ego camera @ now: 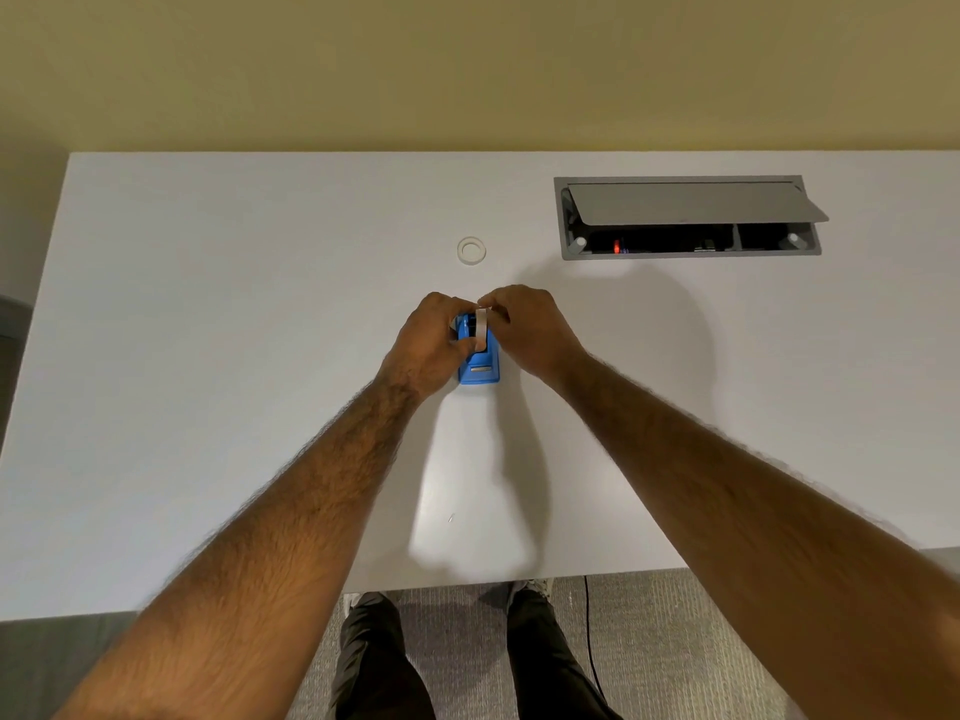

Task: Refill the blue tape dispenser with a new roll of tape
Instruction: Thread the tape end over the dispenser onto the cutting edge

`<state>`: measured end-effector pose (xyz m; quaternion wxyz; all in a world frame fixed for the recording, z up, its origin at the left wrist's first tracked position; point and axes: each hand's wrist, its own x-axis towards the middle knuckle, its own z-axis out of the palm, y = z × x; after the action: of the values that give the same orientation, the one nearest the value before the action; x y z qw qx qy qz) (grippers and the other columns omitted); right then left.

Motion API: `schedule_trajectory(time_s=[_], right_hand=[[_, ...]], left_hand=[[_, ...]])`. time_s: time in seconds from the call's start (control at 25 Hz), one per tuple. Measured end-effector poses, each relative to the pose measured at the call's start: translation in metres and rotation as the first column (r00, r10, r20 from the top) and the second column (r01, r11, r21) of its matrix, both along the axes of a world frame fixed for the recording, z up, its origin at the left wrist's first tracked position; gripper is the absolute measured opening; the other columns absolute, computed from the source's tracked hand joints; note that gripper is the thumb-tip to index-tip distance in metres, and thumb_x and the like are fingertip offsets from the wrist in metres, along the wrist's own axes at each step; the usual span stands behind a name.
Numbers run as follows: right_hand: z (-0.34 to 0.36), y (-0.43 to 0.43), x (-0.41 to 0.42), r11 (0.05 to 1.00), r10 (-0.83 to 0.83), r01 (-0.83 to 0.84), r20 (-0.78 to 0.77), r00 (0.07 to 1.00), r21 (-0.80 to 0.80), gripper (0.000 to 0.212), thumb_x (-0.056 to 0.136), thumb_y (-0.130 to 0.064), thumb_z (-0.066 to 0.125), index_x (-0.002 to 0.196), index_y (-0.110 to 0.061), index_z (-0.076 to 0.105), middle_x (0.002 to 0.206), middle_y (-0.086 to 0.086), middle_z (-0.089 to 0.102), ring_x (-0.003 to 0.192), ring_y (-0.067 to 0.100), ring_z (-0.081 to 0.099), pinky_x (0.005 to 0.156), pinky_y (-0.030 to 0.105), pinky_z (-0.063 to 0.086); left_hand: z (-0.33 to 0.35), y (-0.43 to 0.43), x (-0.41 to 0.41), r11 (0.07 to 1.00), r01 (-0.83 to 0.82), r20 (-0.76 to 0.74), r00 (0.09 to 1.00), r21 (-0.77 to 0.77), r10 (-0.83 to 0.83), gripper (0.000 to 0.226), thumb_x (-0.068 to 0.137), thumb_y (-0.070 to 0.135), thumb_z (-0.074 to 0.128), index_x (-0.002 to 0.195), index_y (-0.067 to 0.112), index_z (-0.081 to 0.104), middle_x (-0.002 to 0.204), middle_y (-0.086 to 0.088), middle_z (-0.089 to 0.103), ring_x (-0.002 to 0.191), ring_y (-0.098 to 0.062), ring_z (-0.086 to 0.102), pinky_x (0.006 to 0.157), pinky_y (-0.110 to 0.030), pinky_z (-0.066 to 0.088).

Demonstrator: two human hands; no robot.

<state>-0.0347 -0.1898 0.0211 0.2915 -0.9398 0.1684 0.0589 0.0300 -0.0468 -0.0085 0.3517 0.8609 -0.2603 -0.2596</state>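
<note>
- The blue tape dispenser [480, 375] stands on the white table [208, 356], about in the middle, with its low end toward the person.
- The left hand [434, 340] grips the dispenser from its left side. The fingers [451, 310] are curled round the blue body, and the thumb lies near the roll.
- The right hand [530, 324] pinches a white tape roll [483, 330] at its upper edge, between thumb and fingertips.
- The tape roll stands upright on its edge, and its lower part is down in the open well of the dispenser. We cannot tell if it sits fully on the holder, because the hands cover it.
- Behind the hands and apart from them, a small whitish ring [471, 250] lies flat on the table.
- At the far right a grey cable box [685, 252] is set into the table. Its lid [691, 202] is tilted open, and a small red light shows inside.
- A tiny scrap [451, 518] lies on the table between the forearms.
- Below the near edge of the table we see grey carpet [675, 641], dark trousers [374, 662] and a thin black cable [591, 641].
</note>
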Motion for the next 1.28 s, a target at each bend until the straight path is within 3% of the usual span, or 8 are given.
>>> schedule_trajectory(time_s=[0.12,0.24,0.48,0.68,0.8,1.04,1.28], right_hand=[[-0.007,0.006,-0.016,0.991,0.072,-0.067,0.032,0.997,-0.116,0.021,0.095,-0.011,0.045,0.1,-0.007,0.066,0.081,0.006,0.056,0.072,0.019,0.055,0.067,0.026,0.044],[-0.012,0.012,-0.023,0.963,0.13,-0.107,0.079,0.988,-0.246,0.02,0.094,-0.012,0.054,0.11,-0.006,0.064,0.091,0.011,0.065,0.081,0.023,0.06,0.073,0.026,0.045],[-0.01,0.01,-0.016,0.971,0.073,-0.045,0.112,0.991,-0.236,0.017,0.095,-0.014,0.051,0.09,-0.007,0.065,0.084,0.009,0.064,0.07,0.016,0.049,0.069,0.027,0.046],[-0.01,0.013,-0.031,0.943,0.185,-0.126,0.171,0.968,-0.308,0.011,0.091,-0.016,0.06,0.084,-0.008,0.062,0.082,0.009,0.062,0.071,0.014,0.042,0.071,0.028,0.044],[-0.012,0.017,-0.037,0.922,0.223,-0.159,0.147,0.964,-0.353,0.012,0.086,-0.018,0.067,0.087,-0.008,0.061,0.085,0.011,0.063,0.074,0.019,0.05,0.077,0.034,0.047],[-0.019,0.024,-0.031,0.929,0.155,-0.101,0.126,0.98,-0.357,0.014,0.088,-0.013,0.062,0.101,-0.008,0.061,0.092,0.009,0.064,0.082,0.024,0.058,0.081,0.036,0.048],[-0.013,0.014,-0.007,0.973,-0.029,0.051,0.1,0.995,-0.226,0.016,0.093,-0.018,0.05,0.081,-0.008,0.056,0.075,0.008,0.061,0.063,0.02,0.052,0.061,0.03,0.044]], left_hand=[[-0.002,0.001,0.0,1.0,-0.003,0.0,1.0,-0.026,0.003,0.04,0.084,0.025,0.076,0.122,0.022,0.064,0.117,0.0,0.058,0.099,-0.019,0.061,0.089,-0.03,0.052],[-0.002,0.001,-0.001,1.0,-0.003,0.004,1.0,-0.031,0.003,0.039,0.083,0.027,0.077,0.12,0.025,0.064,0.116,0.002,0.058,0.098,-0.017,0.062,0.091,-0.032,0.053],[-0.005,0.001,-0.001,1.0,-0.01,0.002,1.0,-0.027,0.01,0.041,0.082,0.028,0.078,0.12,0.023,0.064,0.116,0.001,0.059,0.098,-0.018,0.062,0.092,-0.036,0.053],[-0.004,0.001,-0.001,1.0,-0.011,-0.008,1.0,-0.024,0.011,0.042,0.083,0.028,0.077,0.122,0.021,0.063,0.119,-0.002,0.059,0.1,-0.021,0.062,0.095,-0.039,0.053],[-0.004,0.001,0.0,0.999,-0.007,-0.002,1.0,-0.032,0.007,0.043,0.083,0.028,0.077,0.123,0.021,0.063,0.119,-0.001,0.059,0.101,-0.019,0.061,0.094,-0.036,0.053],[-0.005,0.0,-0.002,1.0,-0.014,0.013,1.0,-0.028,0.015,0.039,0.085,0.022,0.075,0.122,0.019,0.064,0.118,-0.002,0.059,0.099,-0.019,0.061,0.091,-0.031,0.053],[-0.003,0.0,-0.002,1.0,0.001,0.019,1.0,-0.007,-0.001,0.042,0.083,0.027,0.078,0.121,0.019,0.063,0.118,-0.002,0.06,0.1,-0.021,0.061,0.093,-0.039,0.053]])
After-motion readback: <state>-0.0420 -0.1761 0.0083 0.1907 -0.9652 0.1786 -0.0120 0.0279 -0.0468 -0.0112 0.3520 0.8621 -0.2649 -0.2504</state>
